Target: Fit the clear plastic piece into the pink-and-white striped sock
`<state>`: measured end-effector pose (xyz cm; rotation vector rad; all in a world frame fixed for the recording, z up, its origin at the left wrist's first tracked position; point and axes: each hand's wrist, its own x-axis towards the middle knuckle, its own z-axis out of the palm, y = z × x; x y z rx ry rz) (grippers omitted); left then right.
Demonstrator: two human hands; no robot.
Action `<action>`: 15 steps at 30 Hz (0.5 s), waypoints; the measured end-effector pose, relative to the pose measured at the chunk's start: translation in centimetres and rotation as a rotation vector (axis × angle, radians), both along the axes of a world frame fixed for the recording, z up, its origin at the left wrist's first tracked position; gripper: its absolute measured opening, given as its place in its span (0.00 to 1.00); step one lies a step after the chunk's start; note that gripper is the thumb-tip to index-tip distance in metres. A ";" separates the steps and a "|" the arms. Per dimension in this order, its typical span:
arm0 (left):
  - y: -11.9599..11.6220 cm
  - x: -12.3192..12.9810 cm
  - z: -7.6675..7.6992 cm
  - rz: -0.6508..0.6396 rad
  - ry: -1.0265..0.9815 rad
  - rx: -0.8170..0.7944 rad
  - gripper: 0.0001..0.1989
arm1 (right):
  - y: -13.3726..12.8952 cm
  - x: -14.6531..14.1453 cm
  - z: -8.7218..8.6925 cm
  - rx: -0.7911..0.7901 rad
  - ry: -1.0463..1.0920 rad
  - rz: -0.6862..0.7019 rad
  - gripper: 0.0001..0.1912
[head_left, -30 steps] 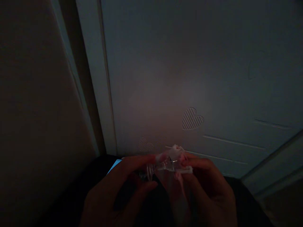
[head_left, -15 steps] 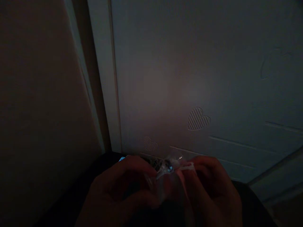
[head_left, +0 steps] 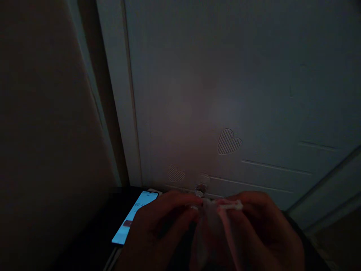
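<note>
In the low light, a thin, translucent, pinkish bag (head_left: 210, 226) hangs between my two hands. My left hand (head_left: 163, 216) is closed, thumb and forefinger pinching the bag's upper edge on the left. My right hand (head_left: 263, 222) grips the opposite side, where a pale thick strip (head_left: 231, 206) runs along the top. Just above my left fingertips shows a small clear, shiny round piece (head_left: 200, 189); I cannot make out what it is or whether it is attached to the bag. The bag's lower part fades into darkness.
A phone (head_left: 137, 216) with a lit screen lies on a dark surface (head_left: 93, 241) left of my left hand. Ahead stands a pale panel (head_left: 191, 94) with embossed hearts and lines. A dark wall (head_left: 47, 131) rises on the left.
My hands have shifted slightly right and lower in view, uncovering the phone's screen. My fingertips have drawn closer together along the bag's top, and the clear piece now shows above them.
</note>
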<state>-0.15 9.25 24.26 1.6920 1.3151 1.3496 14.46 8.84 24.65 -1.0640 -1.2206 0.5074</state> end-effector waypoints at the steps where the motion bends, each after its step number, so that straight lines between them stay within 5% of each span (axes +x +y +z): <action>1: -0.1 0.1 0.0 -0.005 0.012 0.014 0.08 | 0.0 -0.2 0.0 -0.035 0.006 0.025 0.01; 7: -0.6 0.4 -0.3 0.063 0.006 0.046 0.07 | -0.1 -1.1 0.2 -0.071 0.018 0.196 0.02; 15: -1.2 0.0 0.3 0.182 0.092 0.098 0.08 | -0.2 -1.7 0.2 -0.067 -0.039 0.225 0.03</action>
